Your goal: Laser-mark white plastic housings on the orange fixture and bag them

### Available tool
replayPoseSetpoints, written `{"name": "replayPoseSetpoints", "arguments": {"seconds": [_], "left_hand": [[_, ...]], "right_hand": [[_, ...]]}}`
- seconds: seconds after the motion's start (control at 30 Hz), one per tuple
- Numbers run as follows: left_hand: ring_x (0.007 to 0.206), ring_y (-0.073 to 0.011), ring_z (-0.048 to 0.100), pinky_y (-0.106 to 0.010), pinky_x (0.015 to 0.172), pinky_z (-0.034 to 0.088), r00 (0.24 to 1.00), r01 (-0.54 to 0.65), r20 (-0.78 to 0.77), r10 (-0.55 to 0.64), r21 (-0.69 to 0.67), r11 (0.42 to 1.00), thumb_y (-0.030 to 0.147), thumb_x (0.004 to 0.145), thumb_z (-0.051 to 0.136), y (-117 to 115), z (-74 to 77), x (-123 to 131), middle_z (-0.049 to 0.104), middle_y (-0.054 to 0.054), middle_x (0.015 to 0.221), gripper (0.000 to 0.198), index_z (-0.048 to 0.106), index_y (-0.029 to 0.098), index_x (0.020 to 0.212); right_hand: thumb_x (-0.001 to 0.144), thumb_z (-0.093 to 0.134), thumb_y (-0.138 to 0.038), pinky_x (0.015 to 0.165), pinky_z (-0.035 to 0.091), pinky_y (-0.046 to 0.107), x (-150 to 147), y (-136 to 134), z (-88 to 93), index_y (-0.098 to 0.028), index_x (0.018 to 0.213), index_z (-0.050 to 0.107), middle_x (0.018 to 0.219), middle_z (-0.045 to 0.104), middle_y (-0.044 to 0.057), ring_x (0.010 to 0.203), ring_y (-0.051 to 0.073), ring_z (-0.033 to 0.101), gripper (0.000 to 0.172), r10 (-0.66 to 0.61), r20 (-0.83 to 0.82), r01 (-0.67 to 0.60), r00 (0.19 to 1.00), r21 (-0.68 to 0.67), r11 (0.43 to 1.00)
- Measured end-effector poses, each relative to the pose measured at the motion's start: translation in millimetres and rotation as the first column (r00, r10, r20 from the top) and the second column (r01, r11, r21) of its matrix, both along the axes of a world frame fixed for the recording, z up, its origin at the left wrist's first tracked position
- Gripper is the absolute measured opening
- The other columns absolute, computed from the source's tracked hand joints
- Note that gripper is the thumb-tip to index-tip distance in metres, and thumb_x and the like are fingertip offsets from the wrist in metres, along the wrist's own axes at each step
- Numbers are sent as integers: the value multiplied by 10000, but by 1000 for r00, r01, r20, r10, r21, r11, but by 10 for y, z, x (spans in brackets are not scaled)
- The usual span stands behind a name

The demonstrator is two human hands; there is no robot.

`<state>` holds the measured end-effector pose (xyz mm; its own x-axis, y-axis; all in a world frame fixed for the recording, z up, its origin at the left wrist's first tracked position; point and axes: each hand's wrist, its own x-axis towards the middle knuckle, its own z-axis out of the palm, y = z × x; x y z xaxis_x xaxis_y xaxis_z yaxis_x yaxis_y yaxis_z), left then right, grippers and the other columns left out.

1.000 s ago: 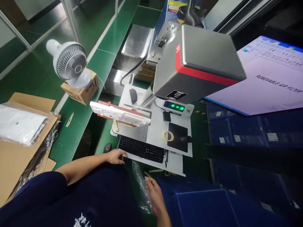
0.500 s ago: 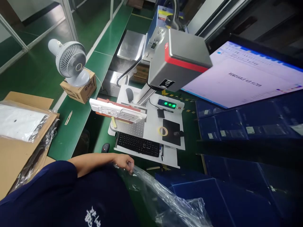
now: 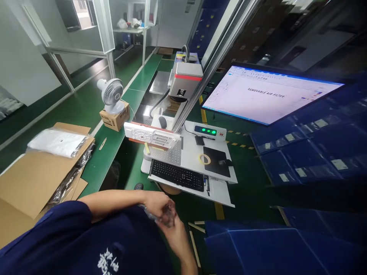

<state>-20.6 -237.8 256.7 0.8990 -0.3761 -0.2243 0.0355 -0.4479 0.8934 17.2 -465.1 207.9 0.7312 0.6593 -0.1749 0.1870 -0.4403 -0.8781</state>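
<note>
My left hand (image 3: 153,202) and my right hand (image 3: 174,233) are close together at the bottom of the view. Between them is a small bunch of clear plastic film (image 3: 168,214), pinched in both sets of fingers. Just beyond my hands lies a black keyboard (image 3: 177,175) on a white work board (image 3: 206,152), not touched by either hand. Farther on, a white moulded plastic part (image 3: 151,135) rests tilted over a perforated metal plate (image 3: 164,154), beneath a grey laser marking head (image 3: 185,80).
An open cardboard box (image 3: 37,179) holding a bagged white item lies left on the green bench (image 3: 114,133). A fan stands on a small carton (image 3: 114,116). A monitor (image 3: 272,95) reads "REMOVABLE AIR FILTER". Blue bins (image 3: 301,160) fill the right.
The plastic film has gone from a wide loose sheet to a tight bunch between my hands. My right hand has come up beside my left. The view has tilted farther out.
</note>
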Motion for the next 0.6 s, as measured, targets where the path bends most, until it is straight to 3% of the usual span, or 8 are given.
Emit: {"name": "replayPoseSetpoints", "arguments": {"seconds": [0.07,0.13,0.23,0.27,0.33,0.43,0.6], "left_hand": [[881,-202,740,-288,803,565,988,-152,-3,153,-138,979,509,915,865,-2,83,-91,795,-36,1002,447,762,225,1245],[942,-203,731,-291,838,576,973,-227,-16,229,-219,949,564,875,902,85,96,-237,786,-49,1097,614,716,223,1350],[994,-229,729,-307,857,585,986,-157,-85,142,-220,963,552,665,1056,202,-10,-504,776,-63,1201,936,660,236,1451],[961,-227,727,-304,836,581,987,-133,-115,111,-199,971,584,655,1053,216,-58,-578,781,-58,1143,903,691,223,1400],[855,-201,698,-284,780,553,983,-142,-142,120,-164,976,715,789,921,210,-131,-661,761,-40,945,660,765,181,1144],[747,-154,613,-257,720,492,970,-240,-75,231,-161,957,825,993,605,169,-125,-591,672,-17,774,686,713,162,852],[793,-160,649,-253,764,498,969,-216,87,231,-149,965,739,1038,615,100,27,-185,738,-31,849,605,743,160,918]], "right_hand": [[841,796,-679,879,664,444,-44,10,-16,-195,1134,841,1029,845,152,1012,381,801,568,-3,-62,3,998,8,1000],[865,747,-760,815,654,416,-23,-129,-62,-197,1000,842,900,827,134,879,346,789,587,-51,-98,55,994,36,998],[813,795,-812,852,660,431,57,-471,-162,-201,957,832,923,832,131,901,345,791,629,-151,-185,177,971,133,975],[799,809,-819,886,661,453,78,-584,-191,-203,967,829,962,837,138,944,359,795,640,-190,-210,226,959,163,960],[759,828,-847,927,656,503,96,-773,-227,-202,966,823,1014,837,162,997,391,795,678,-267,-234,315,935,203,927],[695,865,-864,935,646,546,60,-959,-225,-195,930,829,1010,828,194,1003,423,789,710,-375,-221,418,900,204,885],[710,927,-749,1129,559,590,-57,-1176,-213,-193,1024,826,1119,831,167,1105,403,775,646,-546,-214,579,810,141,803]]}}
